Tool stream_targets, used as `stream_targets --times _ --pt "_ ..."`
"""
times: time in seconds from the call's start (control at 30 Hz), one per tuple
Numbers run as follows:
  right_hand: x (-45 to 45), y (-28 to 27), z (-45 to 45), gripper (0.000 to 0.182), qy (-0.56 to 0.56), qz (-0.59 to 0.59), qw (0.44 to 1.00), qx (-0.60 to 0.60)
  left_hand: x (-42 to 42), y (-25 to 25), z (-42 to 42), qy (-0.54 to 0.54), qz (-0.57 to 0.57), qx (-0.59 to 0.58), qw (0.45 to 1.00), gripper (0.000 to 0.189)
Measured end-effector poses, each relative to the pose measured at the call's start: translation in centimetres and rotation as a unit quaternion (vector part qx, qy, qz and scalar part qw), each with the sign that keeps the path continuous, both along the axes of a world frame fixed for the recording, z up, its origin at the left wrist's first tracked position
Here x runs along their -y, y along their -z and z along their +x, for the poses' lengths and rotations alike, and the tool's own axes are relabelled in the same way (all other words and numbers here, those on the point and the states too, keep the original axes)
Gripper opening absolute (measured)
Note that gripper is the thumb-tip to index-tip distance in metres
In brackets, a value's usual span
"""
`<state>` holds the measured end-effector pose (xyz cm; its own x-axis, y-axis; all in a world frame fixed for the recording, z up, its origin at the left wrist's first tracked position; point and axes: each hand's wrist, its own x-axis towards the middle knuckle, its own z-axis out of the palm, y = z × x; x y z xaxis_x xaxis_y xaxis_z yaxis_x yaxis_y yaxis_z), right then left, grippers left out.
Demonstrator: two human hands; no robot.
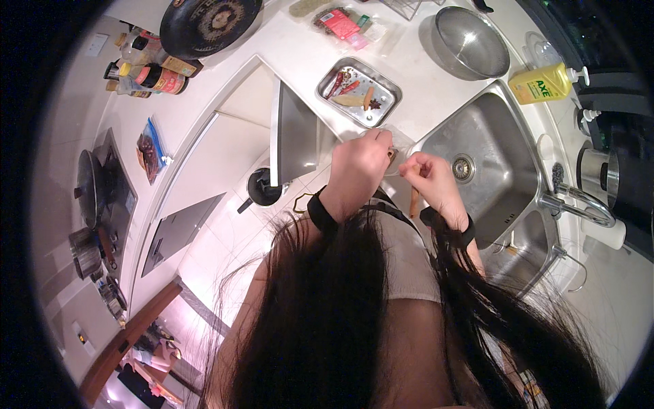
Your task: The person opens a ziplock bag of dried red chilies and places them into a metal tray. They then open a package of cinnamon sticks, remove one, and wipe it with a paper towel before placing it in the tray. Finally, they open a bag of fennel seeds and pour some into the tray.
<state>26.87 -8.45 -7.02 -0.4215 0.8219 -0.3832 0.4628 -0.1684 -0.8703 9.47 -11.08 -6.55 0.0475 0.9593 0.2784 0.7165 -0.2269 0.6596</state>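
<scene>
My left hand point(360, 161) grips a clear plastic bag point(402, 137) at the counter's edge, with a brown piece visible beside its fingers. To its right, my right hand point(434, 179) pinches a cinnamon stick point(414, 202) that hangs down from the fingers. Just beyond my left hand, a shallow steel tray point(394, 97) rests on the white counter. It holds dried red chilies point(335, 83), a bay leaf point(349, 100), another cinnamon stick point(368, 97), star anise point(375, 104) and small peppercorn-like bits.
A steel sink point(490, 138) with a faucet point(582, 207) lies to the right. Behind it stand a mesh colander point(471, 43) and a yellow AXE soap bottle point(541, 84). Spice packets point(342, 25) lie farther back. A cabinet door point(296, 133) juts out at left; a pot point(264, 186) sits beyond it.
</scene>
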Motion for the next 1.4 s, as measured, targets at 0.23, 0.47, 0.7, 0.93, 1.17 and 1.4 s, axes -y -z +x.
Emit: stream_targets --times 0.23,0.47,0.7,0.93,1.17,1.4 --pt "-0.2 -3.2 0.7 0.016 0.087 0.084 0.992 -0.044 0.4 0.4 1.5 0.036 0.026 -0.094 0.995 0.012" --pt "0.8 -4.6 0.6 0.015 0.046 0.447 0.893 -0.002 0.2 0.0 1.5 0.062 0.01 -0.074 0.995 0.014" --pt "0.3 -4.2 0.4 0.015 -0.096 0.539 0.834 0.073 0.1 -0.3 1.6 0.073 -0.015 -0.077 0.994 0.014" --pt "0.1 -4.1 0.1 0.022 -0.178 0.469 0.852 0.147 0.1 -0.7 1.1 0.113 -0.024 -0.112 0.987 0.016" --pt "0.0 -4.0 -0.2 0.022 -0.182 0.335 0.898 0.22 -0.2 -1.0 0.2 0.106 -0.02 -0.035 0.994 0.016" --pt "-0.5 -4.2 -0.6 0.014 -0.111 0.328 0.915 0.208 -0.1 -1.1 0.5 0.104 -0.032 -0.104 0.989 0.018"
